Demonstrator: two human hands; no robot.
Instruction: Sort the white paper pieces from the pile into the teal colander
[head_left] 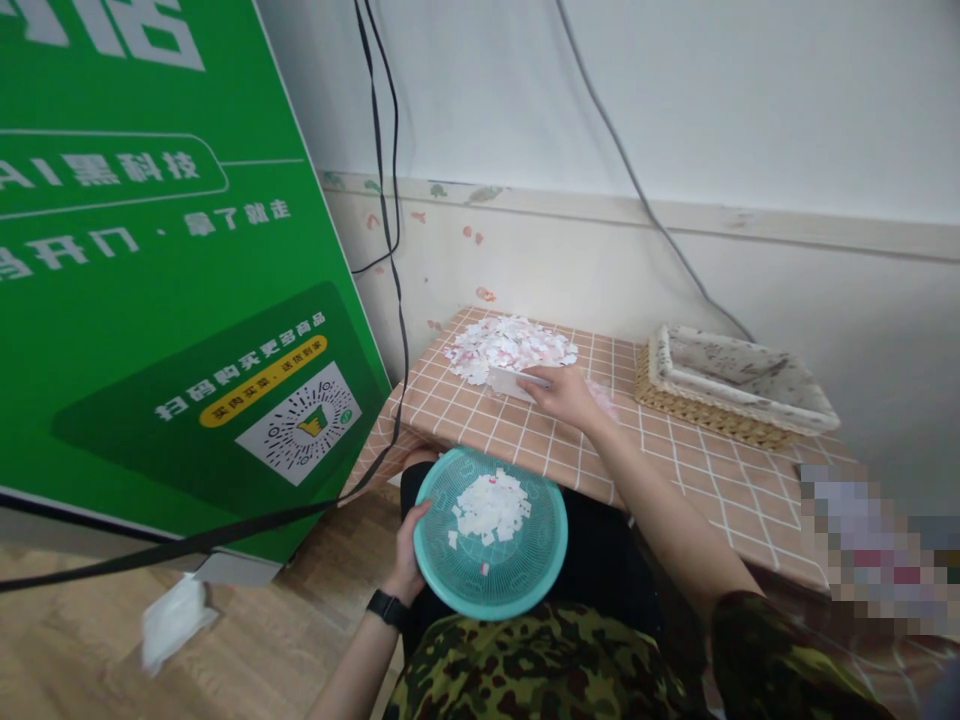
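A round teal mesh basket (491,606) rests over my lap at the table's front edge. My left hand (410,545) is closed on its left rim. Small white paper pieces (491,508) lie heaped inside it, a few with red marks. Up on the table, my right hand (562,393) grips a flat white card-like piece (508,384), its lower edge at or close to the cloth. Just beyond that piece spreads a pile of small white and pinkish paper scraps (510,343). More pinkish bits lie to the right, partly hidden behind my right hand.
A checked brown cloth covers the table (675,480). At its back right stands a fabric-lined wicker basket (712,410). A large green cabinet (187,330) borders the left, with a black strap (397,300) hanging in front. A white packet (176,620) lies on the floor.
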